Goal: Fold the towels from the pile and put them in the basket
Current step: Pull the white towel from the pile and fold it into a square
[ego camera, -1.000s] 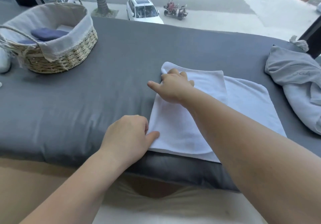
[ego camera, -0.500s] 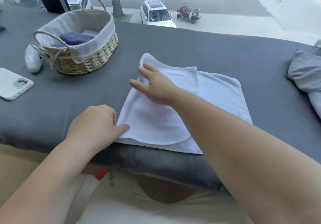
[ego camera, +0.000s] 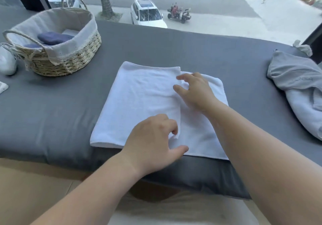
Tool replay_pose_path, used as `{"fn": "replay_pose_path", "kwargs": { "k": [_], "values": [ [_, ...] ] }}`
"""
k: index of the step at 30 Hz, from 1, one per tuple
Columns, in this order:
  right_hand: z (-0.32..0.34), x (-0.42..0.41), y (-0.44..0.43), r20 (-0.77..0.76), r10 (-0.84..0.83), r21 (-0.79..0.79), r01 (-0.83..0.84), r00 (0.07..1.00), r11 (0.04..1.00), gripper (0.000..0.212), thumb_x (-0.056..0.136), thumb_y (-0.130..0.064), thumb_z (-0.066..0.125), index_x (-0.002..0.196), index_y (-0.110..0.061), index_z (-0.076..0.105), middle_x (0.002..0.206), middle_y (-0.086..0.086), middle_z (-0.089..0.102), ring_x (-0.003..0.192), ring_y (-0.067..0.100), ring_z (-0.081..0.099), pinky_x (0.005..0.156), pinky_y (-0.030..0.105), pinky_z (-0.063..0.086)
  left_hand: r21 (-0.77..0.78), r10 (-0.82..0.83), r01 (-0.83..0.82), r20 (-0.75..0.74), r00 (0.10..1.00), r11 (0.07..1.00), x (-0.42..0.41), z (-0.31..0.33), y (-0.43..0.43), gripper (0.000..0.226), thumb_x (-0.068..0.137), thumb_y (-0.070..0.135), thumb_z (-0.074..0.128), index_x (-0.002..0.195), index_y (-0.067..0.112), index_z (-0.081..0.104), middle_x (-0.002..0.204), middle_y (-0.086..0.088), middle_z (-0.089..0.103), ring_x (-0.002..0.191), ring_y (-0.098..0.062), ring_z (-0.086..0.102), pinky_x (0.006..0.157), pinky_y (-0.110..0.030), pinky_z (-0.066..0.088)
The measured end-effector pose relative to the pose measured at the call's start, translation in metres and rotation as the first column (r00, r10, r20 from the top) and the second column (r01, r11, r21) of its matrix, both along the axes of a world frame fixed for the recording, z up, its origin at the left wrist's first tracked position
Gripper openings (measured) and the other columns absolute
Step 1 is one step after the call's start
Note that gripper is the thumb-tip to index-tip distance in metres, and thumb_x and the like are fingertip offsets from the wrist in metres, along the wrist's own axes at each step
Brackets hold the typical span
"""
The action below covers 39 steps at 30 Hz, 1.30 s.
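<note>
A white towel (ego camera: 139, 102) lies on the grey mattress (ego camera: 52, 111) in front of me, its left part folded over to about the middle. My left hand (ego camera: 153, 142) is at the near edge, fingers curled on the flap's near corner. At the flap's far right corner my right hand (ego camera: 196, 92) rests with thumb and index finger on top of the edge. The wicker basket (ego camera: 75, 62) with a grey liner stands at the far left and holds dark blue folded towels (ego camera: 54, 39). A grey towel pile (ego camera: 296, 85) lies at the right edge.
A white rounded object (ego camera: 7, 62) sits left of the basket, and a phone corner (ego camera: 2, 87) shows at the left border. Behind the mattress a window looks down on a street. A tan surface lies below the near mattress edge.
Both hands have moved from the towel's left edge to its middle, carrying the left part over onto the rest. The view has shifted slightly.
</note>
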State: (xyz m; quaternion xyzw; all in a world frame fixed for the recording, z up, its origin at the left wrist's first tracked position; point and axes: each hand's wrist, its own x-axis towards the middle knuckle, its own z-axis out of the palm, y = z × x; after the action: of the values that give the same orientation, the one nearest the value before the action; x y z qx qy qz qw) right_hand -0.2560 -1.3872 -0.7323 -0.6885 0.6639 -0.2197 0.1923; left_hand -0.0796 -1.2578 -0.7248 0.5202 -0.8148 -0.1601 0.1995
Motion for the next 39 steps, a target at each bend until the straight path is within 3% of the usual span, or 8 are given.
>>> {"fn": "replay_pose_path", "kwargs": {
  "k": [6,12,17,19,22,29,33,39],
  "values": [
    [-0.021,-0.004,0.01,-0.041,0.053,-0.055,-0.055,0.998,0.997,0.039,0.099,-0.052,0.047,0.136,-0.044,0.055,0.144,-0.015,0.046,0.134,0.018,0.032,0.112,0.037,0.023,-0.007,0.003,-0.004,-0.054,0.999,1.0,0.0,-0.016,0.0,0.015,0.074,0.04,0.063,0.079,0.026,0.064,0.076,0.011,0.055,0.074,-0.012,0.055,0.064,-0.032,0.05],
    [-0.015,-0.004,0.004,-0.052,0.075,0.057,-0.072,0.996,0.996,0.045,0.102,-0.047,0.043,0.146,-0.036,0.047,0.154,-0.018,0.038,0.141,0.02,0.024,0.114,0.038,0.019,-0.017,0.01,-0.012,-0.094,0.996,1.0,-0.001,-0.013,0.0,0.019,0.084,0.035,0.058,0.076,0.025,0.071,0.072,0.011,0.054,0.069,-0.008,0.053,0.062,-0.029,0.047],
    [0.023,0.0,-0.001,0.17,0.143,-0.049,-0.136,0.975,0.989,0.046,0.102,-0.03,0.052,0.148,-0.023,0.048,0.153,-0.01,0.039,0.138,0.019,0.036,0.115,0.038,0.031,-0.162,0.024,-0.047,-0.14,0.99,0.986,-0.001,0.013,0.0,0.02,0.089,0.029,0.059,0.074,0.019,0.067,0.064,0.008,0.046,0.06,-0.013,0.047,0.056,-0.032,0.044],
    [0.044,-0.001,0.0,0.223,0.189,-0.13,-0.163,0.956,0.978,0.051,0.099,-0.025,0.059,0.148,-0.017,0.047,0.148,-0.007,0.04,0.119,0.016,0.052,0.107,0.03,0.04,-0.208,0.008,-0.043,-0.165,0.986,0.977,-0.007,0.028,-0.002,0.019,0.09,0.027,0.06,0.076,0.018,0.068,0.064,0.008,0.046,0.06,-0.013,0.046,0.056,-0.031,0.043],
    [0.063,-0.013,0.003,0.2,0.159,-0.204,-0.118,0.967,0.972,0.06,0.091,-0.016,0.065,0.148,-0.014,0.047,0.145,-0.005,0.04,0.097,0.01,0.05,0.095,0.02,0.042,-0.223,-0.041,-0.005,-0.201,0.979,0.975,-0.024,0.043,0.002,0.017,0.091,0.025,0.062,0.078,0.017,0.069,0.065,0.006,0.049,0.06,-0.015,0.048,0.057,-0.031,0.043],
    [0.04,-0.069,0.023,0.357,-0.057,-0.003,0.062,0.932,0.998,0.061,0.086,-0.001,0.055,0.144,-0.017,0.051,0.135,-0.012,0.044,0.112,0.015,0.057,0.084,0.026,0.051,-0.128,-0.159,0.142,-0.144,0.977,0.982,-0.084,0.02,0.006,0.022,0.091,0.025,0.055,0.079,0.015,0.07,0.071,0.004,0.053,0.064,-0.019,0.053,0.061,-0.032,0.047],
    [0.015,-0.084,0.034,0.409,-0.163,0.207,0.083,0.898,0.975,0.059,0.088,-0.003,0.057,0.143,-0.024,0.051,0.137,-0.004,0.049,0.083,0.013,0.064,0.061,0.023,0.057,-0.024,-0.176,0.175,-0.04,0.984,0.984,-0.095,-0.001,0.005,0.025,0.097,0.028,0.051,0.089,0.015,0.07,0.082,0.0,0.057,0.076,-0.024,0.057,0.071,-0.041,0.05],
    [0.009,-0.084,0.038,0.485,-0.124,0.147,0.059,0.866,0.987,0.054,0.088,0.0,0.056,0.132,-0.032,0.056,0.133,-0.004,0.054,0.098,0.017,0.061,0.058,0.015,0.055,0.028,-0.177,0.178,-0.036,0.984,0.984,-0.091,-0.005,0.003,0.033,0.095,0.036,0.045,0.089,0.017,0.071,0.081,0.003,0.057,0.077,-0.02,0.057,0.071,-0.039,0.049]
  ]
}}
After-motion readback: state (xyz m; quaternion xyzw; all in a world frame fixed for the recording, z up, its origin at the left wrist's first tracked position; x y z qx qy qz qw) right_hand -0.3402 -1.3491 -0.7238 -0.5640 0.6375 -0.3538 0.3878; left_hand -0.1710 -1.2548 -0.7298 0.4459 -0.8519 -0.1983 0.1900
